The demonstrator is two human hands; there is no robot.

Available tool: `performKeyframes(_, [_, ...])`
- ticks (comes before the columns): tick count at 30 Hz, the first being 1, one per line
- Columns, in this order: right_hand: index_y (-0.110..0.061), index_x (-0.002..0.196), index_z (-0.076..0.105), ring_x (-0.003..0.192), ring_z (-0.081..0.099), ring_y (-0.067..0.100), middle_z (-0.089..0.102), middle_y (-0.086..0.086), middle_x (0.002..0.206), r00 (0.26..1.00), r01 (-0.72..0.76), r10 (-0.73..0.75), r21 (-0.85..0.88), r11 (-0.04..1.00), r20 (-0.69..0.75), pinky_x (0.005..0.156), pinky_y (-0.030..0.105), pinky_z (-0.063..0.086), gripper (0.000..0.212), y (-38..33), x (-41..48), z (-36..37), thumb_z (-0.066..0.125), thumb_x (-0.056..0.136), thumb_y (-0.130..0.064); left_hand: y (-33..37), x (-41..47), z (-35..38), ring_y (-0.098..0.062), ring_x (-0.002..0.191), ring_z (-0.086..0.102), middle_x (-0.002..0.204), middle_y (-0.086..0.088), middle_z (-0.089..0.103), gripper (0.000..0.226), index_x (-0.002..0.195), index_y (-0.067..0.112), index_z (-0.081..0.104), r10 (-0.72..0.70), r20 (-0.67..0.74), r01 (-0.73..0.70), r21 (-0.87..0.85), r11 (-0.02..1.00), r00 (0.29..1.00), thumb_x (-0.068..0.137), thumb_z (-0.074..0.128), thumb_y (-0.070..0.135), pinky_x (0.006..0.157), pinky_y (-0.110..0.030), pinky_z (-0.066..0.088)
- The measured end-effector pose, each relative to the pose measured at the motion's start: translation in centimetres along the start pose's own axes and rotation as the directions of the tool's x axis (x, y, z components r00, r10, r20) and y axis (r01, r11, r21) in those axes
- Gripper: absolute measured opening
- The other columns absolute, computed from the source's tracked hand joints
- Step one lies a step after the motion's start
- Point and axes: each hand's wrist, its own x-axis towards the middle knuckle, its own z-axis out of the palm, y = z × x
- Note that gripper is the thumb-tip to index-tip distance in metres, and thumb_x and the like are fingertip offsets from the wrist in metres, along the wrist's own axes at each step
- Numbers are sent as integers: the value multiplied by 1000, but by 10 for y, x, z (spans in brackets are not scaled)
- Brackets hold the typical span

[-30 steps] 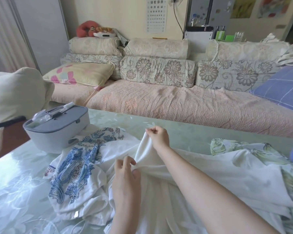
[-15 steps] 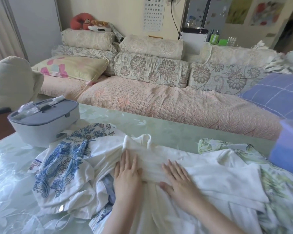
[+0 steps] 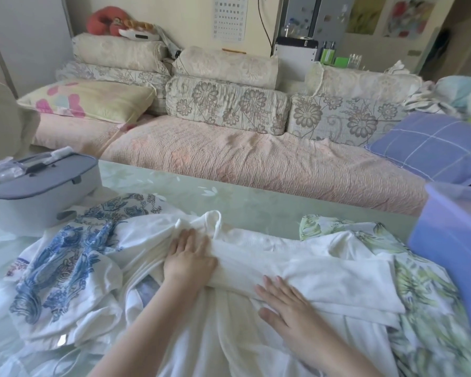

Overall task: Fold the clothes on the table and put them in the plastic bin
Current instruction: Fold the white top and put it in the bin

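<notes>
A white garment (image 3: 305,265) lies spread across the middle of the glass table (image 3: 242,205), with a fold running sideways across it. My left hand (image 3: 188,259) rests flat on the fold's left end, fingers together. My right hand (image 3: 286,308) lies flat on the cloth lower and to the right, fingers spread. Neither hand grips anything. A blue-and-white patterned garment (image 3: 63,265) is bunched to the left. A green leaf-print garment (image 3: 430,303) lies to the right. The purple plastic bin (image 3: 454,240) stands at the table's right edge, partly cut off.
A grey lidded case (image 3: 38,194) sits at the table's left back corner. Beyond the far table edge runs a pink-covered sofa (image 3: 256,164) with floral cushions and a blue checked pillow (image 3: 430,148). A cream chair back (image 3: 3,118) shows at far left.
A second ago both hands pinched and lifted the white garment's edge. They have since laid it down and now press flat on it, the right hand sliding rightward. The view shifted right.
</notes>
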Motion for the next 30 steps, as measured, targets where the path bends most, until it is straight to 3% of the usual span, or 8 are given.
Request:
performKeyframes(4, [-19, 122, 63, 124, 49, 3, 58, -8, 129, 970, -33, 119, 376, 926, -210, 102, 16, 35, 40, -2, 4, -35, 48, 94, -44, 12, -2, -12, -23, 145, -12, 158, -9, -10, 59, 151, 25, 0, 6, -27, -6, -11, 1000, 1000, 99, 23, 36, 117, -45, -4])
performKeyframes(6, [-19, 100, 71, 102, 63, 14, 71, -2, 104, 922, -79, 192, 323, 943, -336, 90, 26, 45, 14, 19, 23, -54, 59, 92, -21, 22, -11, -12, -23, 145, -13, 158, -8, -8, 58, 151, 26, -1, 76, -118, -78, -19, 997, 990, 101, 23, 40, 115, -47, -4])
performKeyframes(12, [-29, 61, 59, 94, 54, 24, 63, -7, 75, 920, -318, 332, 99, 943, -208, 80, 29, 42, 21, 73, 55, -79, 74, 75, -25, 42, -21, 9, -26, 145, -15, 158, -5, -14, 65, 151, 30, 1, 161, -11, -161, 6, 987, 987, 96, 22, 58, 113, -55, -8])
performKeyframes(17, [-22, 72, 57, 87, 48, 18, 59, -9, 75, 793, -304, 278, 45, 952, -542, 72, 29, 34, 16, 75, 47, -76, 66, 84, -17, 39, -9, 10, -29, 142, -22, 156, -7, -20, 81, 150, 31, -8, 87, 24, -87, 10, 996, 996, 86, 20, 73, 111, -54, -14])
performKeyframes(21, [-16, 72, 55, 83, 52, 26, 57, -1, 77, 828, -275, 135, -185, 944, -544, 72, 31, 29, 18, 86, 41, -49, 72, 78, -21, 43, -7, 14, -27, 142, -22, 155, -8, -22, 87, 150, 29, -10, 68, -41, -67, 23, 997, 997, 84, 24, 75, 109, -60, -11])
performKeyframes(25, [-19, 104, 63, 112, 50, 20, 63, -2, 113, 840, -163, 28, -204, 965, -542, 95, 30, 30, 37, 76, 26, -48, 43, 85, -43, 49, -23, 15, -29, 145, 9, 157, -10, 10, 81, 150, 26, 21, 229, -326, -203, 114, 973, 917, 82, 13, 70, 108, -65, 19])
performKeyframes(27, [-30, 143, 33, 143, 15, 10, 21, -11, 154, 940, -129, 50, -215, 968, -338, 113, 28, 11, 81, 72, 8, -41, 6, 80, -73, 41, -30, 28, -27, 144, -14, 158, -1, -11, 99, 148, 35, -7, 207, -203, -198, 66, 978, 957, 64, -10, 86, 110, -60, -5])
performKeyframes(30, [-42, 142, -18, 134, -35, 3, -31, -21, 145, 978, -200, 176, -246, 948, -115, 111, 26, -22, 95, 72, -11, -29, -33, 55, -80, 32, -34, 40, -29, 138, -32, 154, 1, -26, 113, 140, 44, -24, 129, -79, -130, 0, 992, 988, 36, -32, 87, 107, -54, -23])
